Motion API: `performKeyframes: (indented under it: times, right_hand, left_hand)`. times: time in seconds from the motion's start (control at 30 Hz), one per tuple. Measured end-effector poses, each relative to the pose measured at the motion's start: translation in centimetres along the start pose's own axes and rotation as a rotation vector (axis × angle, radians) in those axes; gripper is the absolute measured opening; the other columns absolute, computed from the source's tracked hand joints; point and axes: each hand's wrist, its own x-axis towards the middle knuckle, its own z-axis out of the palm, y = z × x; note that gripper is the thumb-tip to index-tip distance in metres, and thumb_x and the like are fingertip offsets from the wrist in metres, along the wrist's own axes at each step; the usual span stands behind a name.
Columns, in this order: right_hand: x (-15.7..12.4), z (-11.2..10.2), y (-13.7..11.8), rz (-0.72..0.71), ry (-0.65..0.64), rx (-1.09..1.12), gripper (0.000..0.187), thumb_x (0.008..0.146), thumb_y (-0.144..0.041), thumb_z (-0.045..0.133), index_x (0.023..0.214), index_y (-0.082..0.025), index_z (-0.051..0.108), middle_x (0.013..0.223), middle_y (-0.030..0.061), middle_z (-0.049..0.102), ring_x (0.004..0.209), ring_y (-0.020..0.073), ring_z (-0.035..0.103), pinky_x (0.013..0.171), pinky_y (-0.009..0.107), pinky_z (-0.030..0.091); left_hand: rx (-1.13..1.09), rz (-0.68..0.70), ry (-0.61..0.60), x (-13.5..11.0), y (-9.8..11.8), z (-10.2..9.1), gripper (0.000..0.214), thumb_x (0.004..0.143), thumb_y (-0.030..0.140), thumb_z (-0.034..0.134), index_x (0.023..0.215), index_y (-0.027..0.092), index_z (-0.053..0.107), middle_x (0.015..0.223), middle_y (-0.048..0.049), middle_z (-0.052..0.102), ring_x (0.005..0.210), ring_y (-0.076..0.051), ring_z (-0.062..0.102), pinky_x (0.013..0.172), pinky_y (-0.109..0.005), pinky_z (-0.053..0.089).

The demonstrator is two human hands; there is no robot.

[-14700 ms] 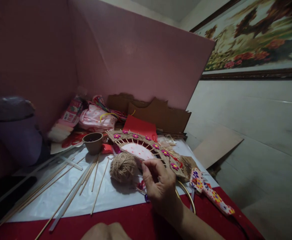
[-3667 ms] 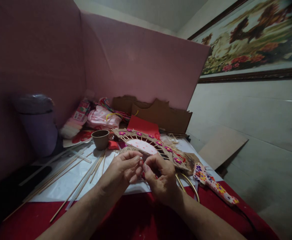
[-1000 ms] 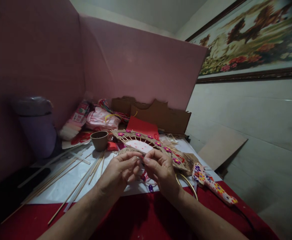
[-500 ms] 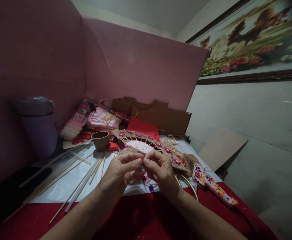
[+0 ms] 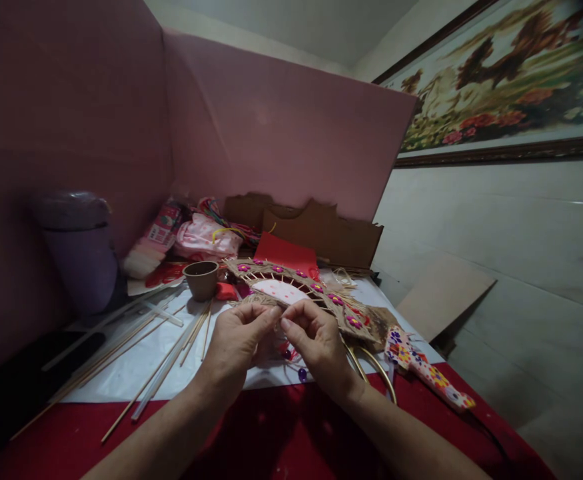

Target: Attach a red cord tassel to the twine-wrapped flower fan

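- Left hand (image 5: 236, 343): raised just above the white sheet (image 5: 121, 373), thumb and forefinger pinched together at the tips against those of the other hand. The item between them is too small and too dim to name; it may be a bead or a bit of thread.
- Right hand (image 5: 316, 347): mirrors the left, fingertips closed in a fine pinch on the same tiny item, palm turned inward.
- Step in hand, as judged: fine two-handed fingertip work, such as threading, knotting or peeling a small part, carried out just near of the jute-wrapped fan frame (image 5: 301, 287).
- Next move, as judged: calls for steady, close fingertip control and light pressure, since the piece is tiny and would easily drop among the clutter.
- Loose beads (image 5: 301, 375): red and purple, lying on the sheet under and between the hands.
- Small brown cup (image 5: 200, 279): upright, far left of the hands; its interior is dark, contents not discernible.
- Purple lidded bin (image 5: 78, 250): far left against the pink board, lid on, contents hidden.
- Bamboo sticks (image 5: 166, 363): scattered flat on the sheet, left of the hands.
- Flower-patterned glue gun (image 5: 424, 373): lying right of the hands at the sheet's edge.
- Metal hoop (image 5: 376, 373): flat, just right of the right wrist.
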Motion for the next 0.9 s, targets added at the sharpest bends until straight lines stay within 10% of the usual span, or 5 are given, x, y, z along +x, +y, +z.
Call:
performKeyframes:
  times: [0.9]
  right_hand:
    - [-0.82,-0.19,0.79,-0.286,0.070,-0.468,0.009,0.086,-0.022,0.053,0.081,-0.017,0.059,0.064,0.0020,0.061,0.052,0.0124,0.056,0.051,0.024,0.043]
  left_hand:
    - [-0.086,0.042,0.007,0.60,-0.85,-0.56,0.032,0.062,0.039,0.077,0.065,0.011,0.063,0.043,0.0049,0.045,0.038,-0.003,0.034,0.038,-0.016,0.023]
